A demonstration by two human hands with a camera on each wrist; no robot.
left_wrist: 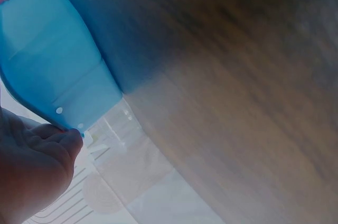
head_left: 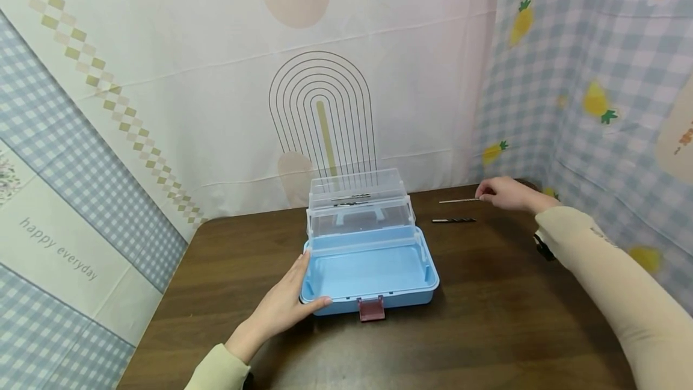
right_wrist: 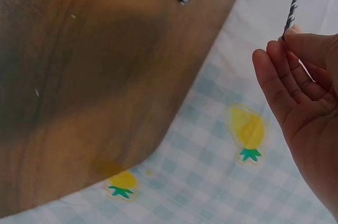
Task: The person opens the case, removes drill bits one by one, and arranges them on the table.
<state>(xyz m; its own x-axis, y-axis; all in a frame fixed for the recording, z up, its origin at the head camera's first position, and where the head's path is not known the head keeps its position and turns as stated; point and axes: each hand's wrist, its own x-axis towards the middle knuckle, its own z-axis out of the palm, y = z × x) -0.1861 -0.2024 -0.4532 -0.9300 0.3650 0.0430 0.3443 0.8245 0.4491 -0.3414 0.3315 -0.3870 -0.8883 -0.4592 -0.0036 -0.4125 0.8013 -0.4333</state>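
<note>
A light blue toolbox [head_left: 373,303] stands with its lid up and a pink latch [head_left: 371,309] at the front. My left hand [head_left: 278,300] holds its left front corner, thumb over the front rim and fingers along the side. The left wrist view shows the toolbox [left_wrist: 58,60] from below, fingertips at its edge. To the right, my right hand [head_left: 500,192] pinches one end of a thin drill bit [head_left: 457,201] between thumb and fingers. That drill bit [right_wrist: 293,5] has a dark spiral in the right wrist view. A thicker drill bit [head_left: 453,220] lies nearby on the table.
Raised clear trays [head_left: 361,221] stand over the toolbox's back half, and more drill bits [head_left: 352,203] show through the plastic. The brown wooden table [head_left: 476,330] ends at patterned cloth [head_left: 433,107] behind and to the right.
</note>
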